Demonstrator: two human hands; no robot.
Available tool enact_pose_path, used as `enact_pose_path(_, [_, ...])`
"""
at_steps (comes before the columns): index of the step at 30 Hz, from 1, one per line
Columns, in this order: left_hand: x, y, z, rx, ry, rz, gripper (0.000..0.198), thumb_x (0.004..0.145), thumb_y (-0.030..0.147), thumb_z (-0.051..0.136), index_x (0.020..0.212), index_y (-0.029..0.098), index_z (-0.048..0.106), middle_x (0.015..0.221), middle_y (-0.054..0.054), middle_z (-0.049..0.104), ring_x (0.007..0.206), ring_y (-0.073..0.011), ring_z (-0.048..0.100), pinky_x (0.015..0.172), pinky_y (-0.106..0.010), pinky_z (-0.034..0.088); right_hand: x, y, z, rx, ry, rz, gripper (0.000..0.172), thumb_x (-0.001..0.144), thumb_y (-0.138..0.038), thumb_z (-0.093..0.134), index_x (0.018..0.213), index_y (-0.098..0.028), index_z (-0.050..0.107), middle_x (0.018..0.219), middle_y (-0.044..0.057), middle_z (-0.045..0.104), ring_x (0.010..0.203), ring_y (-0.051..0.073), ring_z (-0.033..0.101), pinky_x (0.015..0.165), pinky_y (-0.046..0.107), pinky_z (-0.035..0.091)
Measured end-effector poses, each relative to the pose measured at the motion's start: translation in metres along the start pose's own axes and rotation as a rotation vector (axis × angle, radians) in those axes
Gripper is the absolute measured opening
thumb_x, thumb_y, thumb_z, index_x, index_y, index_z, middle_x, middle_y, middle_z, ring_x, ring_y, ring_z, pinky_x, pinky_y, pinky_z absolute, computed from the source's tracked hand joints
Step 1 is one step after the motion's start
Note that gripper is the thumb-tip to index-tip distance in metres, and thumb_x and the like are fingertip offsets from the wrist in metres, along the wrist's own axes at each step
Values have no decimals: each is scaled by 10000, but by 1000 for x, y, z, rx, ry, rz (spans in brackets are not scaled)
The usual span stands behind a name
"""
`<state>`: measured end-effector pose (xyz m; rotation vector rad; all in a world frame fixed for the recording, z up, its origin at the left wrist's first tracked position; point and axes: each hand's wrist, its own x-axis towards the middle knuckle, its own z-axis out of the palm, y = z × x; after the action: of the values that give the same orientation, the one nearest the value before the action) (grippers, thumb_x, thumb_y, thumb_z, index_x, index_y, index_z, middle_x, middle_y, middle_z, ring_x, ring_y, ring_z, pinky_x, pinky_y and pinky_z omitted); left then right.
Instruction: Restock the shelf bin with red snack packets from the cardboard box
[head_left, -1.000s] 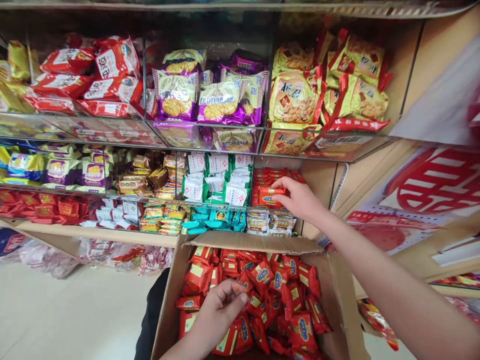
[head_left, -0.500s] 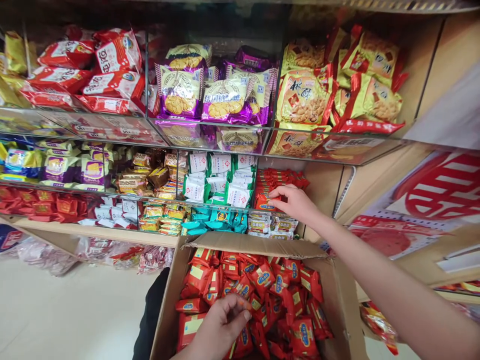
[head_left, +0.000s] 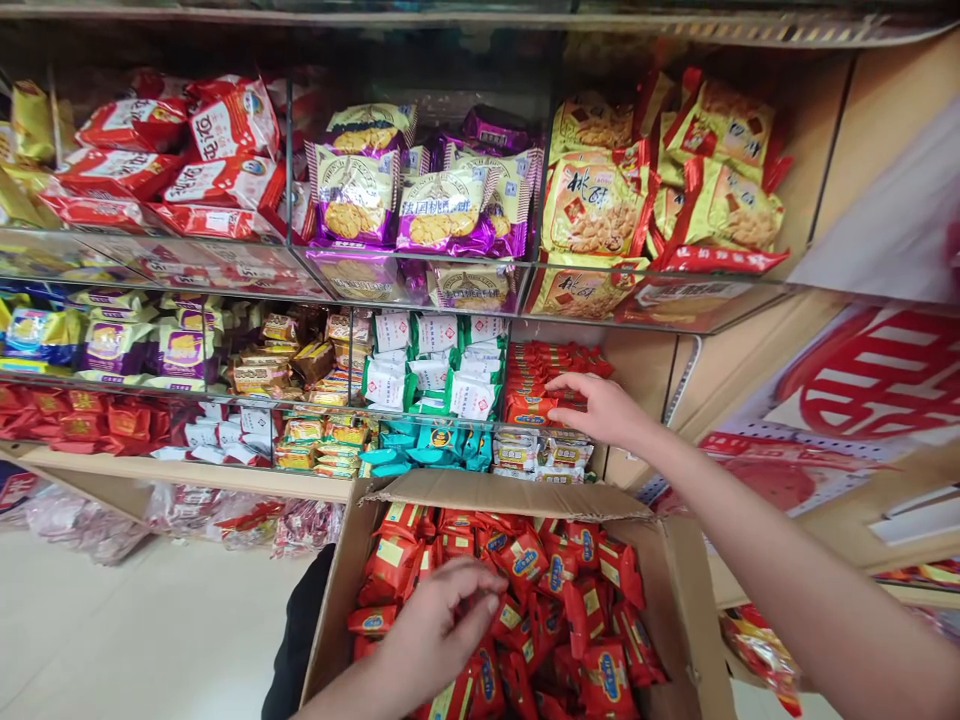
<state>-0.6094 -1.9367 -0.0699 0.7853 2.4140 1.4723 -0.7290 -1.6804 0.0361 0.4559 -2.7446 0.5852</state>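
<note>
An open cardboard box [head_left: 679, 600] in front of me is full of small red snack packets [head_left: 570, 590]. My left hand [head_left: 442, 625] is down in the box with its fingers curled over the packets; what they grip is hidden. My right hand [head_left: 600, 405] reaches to the clear shelf bin holding a stack of the same red packets [head_left: 536, 375], fingers stretched flat over the front of the stack and touching it.
Clear divided shelves hold green-and-white packets [head_left: 431, 365], purple biscuit bags [head_left: 420, 200], yellow-red bags [head_left: 660, 190] and red bags [head_left: 172, 160]. Teal packets [head_left: 427, 445] lie below. A wooden side panel with a red poster [head_left: 862, 390] stands right. Pale floor [head_left: 135, 640] lies left.
My right hand has pushed a red packet onto the shelf stack and now lies flat on it. My left hand has shifted slightly among the packets in the box.
</note>
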Motion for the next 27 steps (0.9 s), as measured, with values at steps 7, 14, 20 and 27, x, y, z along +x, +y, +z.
enact_pose_path(7, [113,53,-46,903,232,558,351,879,104,364,1205,131,492,1270,-121,507,1026,-227,473,892,-393,383,-4,20,-5,-227,-108,106,287,687,-256,676,963,-185,652,977,59,673,916,232,599,813,341,445])
enact_pose_path(14, [184,90,-33,1253,-4,417,170,809,65,493,867,42,651,790,-166,687,858,-259,556,675,-331,437,1,22,2,-259,-116,159,270,731,-205,645,998,-167,654,999,76,661,945,195,597,847,259,422])
enact_pose_path(20, [194,102,-27,1295,-110,319,176,796,73,509,741,66,677,761,-166,704,787,-231,617,661,-295,448,-1,19,6,-225,-95,245,233,728,-177,633,957,-139,657,981,104,659,929,209,604,837,267,423])
enact_pose_path(27, [192,107,-30,1306,-161,244,200,801,57,477,770,53,675,779,-185,694,862,-262,620,695,-313,469,-1,26,9,-10,-48,452,667,604,-260,721,1192,-82,461,1159,167,547,1053,255,528,869,338,421])
